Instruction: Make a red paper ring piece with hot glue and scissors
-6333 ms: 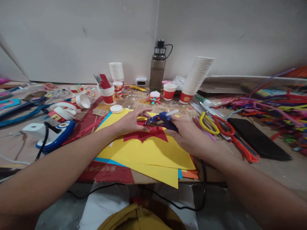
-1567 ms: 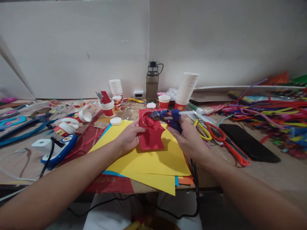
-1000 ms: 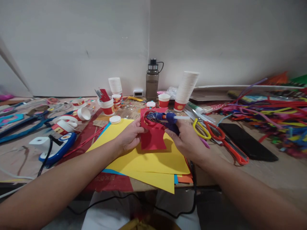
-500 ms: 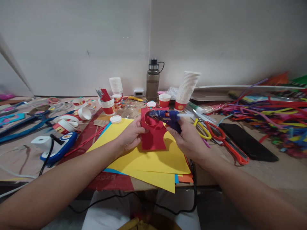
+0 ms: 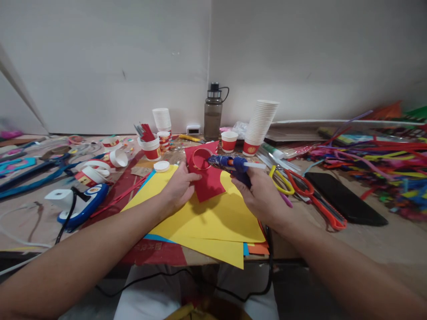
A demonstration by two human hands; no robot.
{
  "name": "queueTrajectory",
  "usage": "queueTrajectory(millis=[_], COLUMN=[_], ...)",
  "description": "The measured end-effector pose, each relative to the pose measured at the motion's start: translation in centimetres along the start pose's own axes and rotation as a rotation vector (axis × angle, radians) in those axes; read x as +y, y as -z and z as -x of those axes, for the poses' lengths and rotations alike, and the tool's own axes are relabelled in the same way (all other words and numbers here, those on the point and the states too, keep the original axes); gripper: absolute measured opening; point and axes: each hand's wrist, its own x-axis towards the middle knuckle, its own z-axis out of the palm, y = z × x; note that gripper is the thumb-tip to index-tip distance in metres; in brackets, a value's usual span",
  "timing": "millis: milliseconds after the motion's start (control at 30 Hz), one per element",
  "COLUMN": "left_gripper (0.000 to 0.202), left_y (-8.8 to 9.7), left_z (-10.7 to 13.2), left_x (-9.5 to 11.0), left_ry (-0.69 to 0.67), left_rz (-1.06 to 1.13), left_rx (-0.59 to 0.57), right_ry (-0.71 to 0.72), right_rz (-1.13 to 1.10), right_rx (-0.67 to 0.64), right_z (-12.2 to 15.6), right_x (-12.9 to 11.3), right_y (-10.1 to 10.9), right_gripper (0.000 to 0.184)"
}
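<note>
My left hand (image 5: 178, 189) grips a red paper piece (image 5: 207, 178) by its left edge and holds it tilted above the yellow paper sheets (image 5: 213, 218). A thin ring (image 5: 201, 158) sits on the upper part of the red piece. My right hand (image 5: 263, 195) is closed round a blue glue gun (image 5: 230, 163) with a white glue stick poking out of its back. The gun's nozzle points left, right beside the ring.
A stack of paper cups (image 5: 262, 124), a dark water bottle (image 5: 212, 113) and a red cup (image 5: 228, 141) stand behind. Yellow scissors (image 5: 283, 180), red scissors (image 5: 316, 195) and a black phone (image 5: 347, 198) lie right, past them pipe cleaners (image 5: 376, 160). Cut cups (image 5: 100, 164) lie left.
My left hand has turned the red piece so that it now tilts, and moved it a little left. The glue gun's nozzle has come off the ring and sits just to its right.
</note>
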Motion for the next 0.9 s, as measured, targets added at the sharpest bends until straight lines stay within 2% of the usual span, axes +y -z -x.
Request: queueTrajectory(millis=[333, 467, 533, 600, 733, 800, 900], left_gripper=[0.061, 0.034, 0.041, 0.051, 0.027, 0.018, 0.017], left_y=[0.2, 0.3, 0.3, 0.5, 1.2, 1.4, 1.5], left_z=[0.5, 0.5, 0.2, -0.3, -1.0, -1.1, -1.0], left_x=[-0.2, 0.4, 0.9, 1.4, 1.9, 2.0, 2.0], left_ry=[0.069, 0.141, 0.165, 0.178, 0.202, 0.187, 0.171], left_rz=[0.008, 0.08, 0.107, 0.077, -0.085, -0.142, -0.163], left_rx=[-0.163, -0.236, -0.258, -0.22, -0.053, -0.047, -0.058], right_ry=[0.006, 0.013, 0.016, 0.02, 0.03, 0.02, 0.02], right_rz=[-0.115, -0.139, -0.159, -0.169, -0.153, -0.148, -0.16], right_rx=[0.039, 0.047, 0.04, 0.023, -0.009, -0.018, -0.029], right_z=[-0.2, -0.3, -0.3, -0.2, -0.1, 0.0, -0.1], right_x=[-0.2, -0.4, -0.4, -0.3, 0.0, 0.1, 0.2], right_y=[0.3, 0.6, 0.6, 0.6, 0.4, 0.3, 0.2], right_gripper=[0.031, 0.032, 0.032, 0.033, 0.033, 0.034, 0.034])
